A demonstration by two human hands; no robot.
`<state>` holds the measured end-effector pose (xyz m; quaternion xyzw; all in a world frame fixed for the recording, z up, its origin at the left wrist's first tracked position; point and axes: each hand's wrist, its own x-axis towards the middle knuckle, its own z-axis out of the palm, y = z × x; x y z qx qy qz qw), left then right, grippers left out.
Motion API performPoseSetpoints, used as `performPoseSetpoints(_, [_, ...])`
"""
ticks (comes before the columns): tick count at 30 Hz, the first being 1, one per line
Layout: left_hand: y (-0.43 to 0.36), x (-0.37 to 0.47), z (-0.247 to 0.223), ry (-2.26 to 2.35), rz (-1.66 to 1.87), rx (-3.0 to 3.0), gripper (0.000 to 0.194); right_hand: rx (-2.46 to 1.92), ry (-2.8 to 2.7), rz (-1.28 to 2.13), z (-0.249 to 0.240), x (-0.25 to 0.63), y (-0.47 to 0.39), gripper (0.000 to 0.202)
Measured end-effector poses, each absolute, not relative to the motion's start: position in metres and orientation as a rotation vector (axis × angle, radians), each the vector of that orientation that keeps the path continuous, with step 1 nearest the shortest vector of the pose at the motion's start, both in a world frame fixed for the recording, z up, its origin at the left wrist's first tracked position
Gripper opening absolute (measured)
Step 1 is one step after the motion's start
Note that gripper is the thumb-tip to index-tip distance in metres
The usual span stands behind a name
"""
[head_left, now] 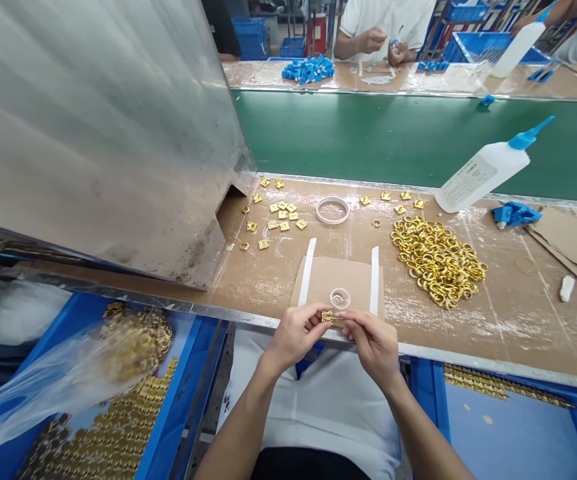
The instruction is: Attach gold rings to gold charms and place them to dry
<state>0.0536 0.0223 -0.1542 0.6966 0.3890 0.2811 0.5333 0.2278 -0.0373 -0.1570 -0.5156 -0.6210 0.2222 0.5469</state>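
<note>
My left hand (294,335) pinches a small square gold-coloured metal piece (327,316) over the front edge of the bench. At its right side my right hand (374,343) is closed, fingertips pinched round a thin stick-like tool that meets the gold piece; most of this tool is hidden by the fingers. Just beyond both hands, a small clear round dish (340,298) rests on a cardboard sheet (341,273) held by white tape strips. Further back lies a white tape ring (332,210). Several square gold pieces (282,215) are spread to the left, and a heap of gold rings (436,260) lies to the right.
A large metal panel (98,133) stands at left. A white squeeze bottle (483,175) leans at back right, near blue clips (516,214) and cardboard scraps (571,240). Blue trays (426,393) flank my lap. Beyond the green belt (393,137), a co-worker's hands (371,41) are busy.
</note>
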Motion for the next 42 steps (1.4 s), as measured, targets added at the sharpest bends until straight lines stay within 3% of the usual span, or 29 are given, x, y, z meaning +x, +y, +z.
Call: performPoseSetpoints(42, [0.0225,0.0534,-0.1521,0.946,0.655,1.680,0.023,-1.243,-1.521,0.521,-0.1597,0.2288,-0.0371,0.028])
